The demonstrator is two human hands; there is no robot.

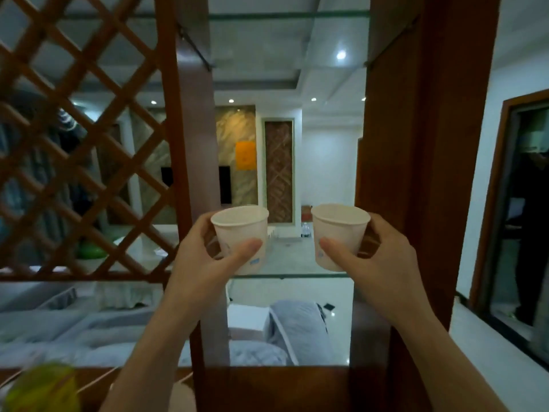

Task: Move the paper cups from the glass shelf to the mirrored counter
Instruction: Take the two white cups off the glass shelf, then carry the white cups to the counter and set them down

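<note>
Here each hand's fingers wrap one paper cup.

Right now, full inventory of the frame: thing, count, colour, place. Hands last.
paper cups: 2, white, one held left of centre, one right of centre, just above the shelf edge
glass shelf: 1, clear with a greenish edge, between the posts
wooden posts: 2, reddish brown, left and right of the opening
lattice panel: 1, brown, left side
yellow-green object: 1, blurred, bottom left corner, unidentifiable
left hand: closed around the left cup
right hand: closed around the right cup
</note>
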